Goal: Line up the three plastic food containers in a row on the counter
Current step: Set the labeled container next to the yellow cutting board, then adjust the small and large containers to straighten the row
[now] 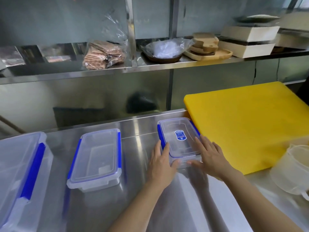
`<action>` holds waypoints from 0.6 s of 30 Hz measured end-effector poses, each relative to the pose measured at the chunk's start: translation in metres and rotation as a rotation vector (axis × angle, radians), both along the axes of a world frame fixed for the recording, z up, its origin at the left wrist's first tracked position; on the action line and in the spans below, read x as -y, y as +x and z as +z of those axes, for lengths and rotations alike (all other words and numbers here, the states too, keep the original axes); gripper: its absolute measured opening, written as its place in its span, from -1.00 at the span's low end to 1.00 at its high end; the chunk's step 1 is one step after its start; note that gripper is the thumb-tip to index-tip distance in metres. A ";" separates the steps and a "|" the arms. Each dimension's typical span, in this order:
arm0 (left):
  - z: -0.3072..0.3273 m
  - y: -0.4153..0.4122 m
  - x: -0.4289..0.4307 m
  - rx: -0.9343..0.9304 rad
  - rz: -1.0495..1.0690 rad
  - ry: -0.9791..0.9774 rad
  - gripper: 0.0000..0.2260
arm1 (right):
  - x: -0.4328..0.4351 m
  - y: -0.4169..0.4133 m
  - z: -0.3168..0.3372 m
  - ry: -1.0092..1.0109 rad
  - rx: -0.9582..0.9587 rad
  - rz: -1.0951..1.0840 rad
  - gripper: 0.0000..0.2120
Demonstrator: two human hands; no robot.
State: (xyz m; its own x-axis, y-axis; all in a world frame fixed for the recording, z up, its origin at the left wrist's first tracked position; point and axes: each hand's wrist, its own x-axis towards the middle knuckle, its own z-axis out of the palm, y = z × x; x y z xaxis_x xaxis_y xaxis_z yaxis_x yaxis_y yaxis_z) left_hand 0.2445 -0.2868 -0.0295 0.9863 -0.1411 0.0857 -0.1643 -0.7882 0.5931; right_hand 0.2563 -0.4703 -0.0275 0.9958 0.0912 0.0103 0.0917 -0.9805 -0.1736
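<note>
At the right-centre of the table (143, 129), both hands bracket the near end of the labelled container (179, 137). The left hand (161, 162) presses its fingers against the container's left blue clip and near-left corner; the right hand (209, 157) lies with fingers spread flat against the right side and near-right corner. Neither is clenched: they cup the box between them rather than lift it, as far as can be told. The container's long axis runs near to far, leaning slightly left at the far end, and it lies directly ahead of both hands, about equally close to each.

Its right edge sits just beside, perhaps touching, the yellow cutting board (247, 124), so there is no room to go right. Open steel lies to the left, between it and the middle container (96, 159), which is well apart and stands nearer. The large container (21, 178) stands at far left. I judge a pull nearward and leftward would bring it into line.
</note>
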 end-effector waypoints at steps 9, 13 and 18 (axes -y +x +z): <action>0.010 0.006 -0.093 0.128 0.421 -0.002 -0.58 | -0.079 -0.022 0.004 0.436 -0.105 0.110 -0.09; -0.006 0.007 -0.115 -0.069 0.479 -0.168 -0.48 | -0.104 -0.025 -0.013 0.549 -0.196 0.097 -0.19; -0.050 0.007 -0.119 -0.239 0.522 -0.413 -0.33 | -0.118 -0.027 -0.033 0.611 -0.235 0.090 -0.14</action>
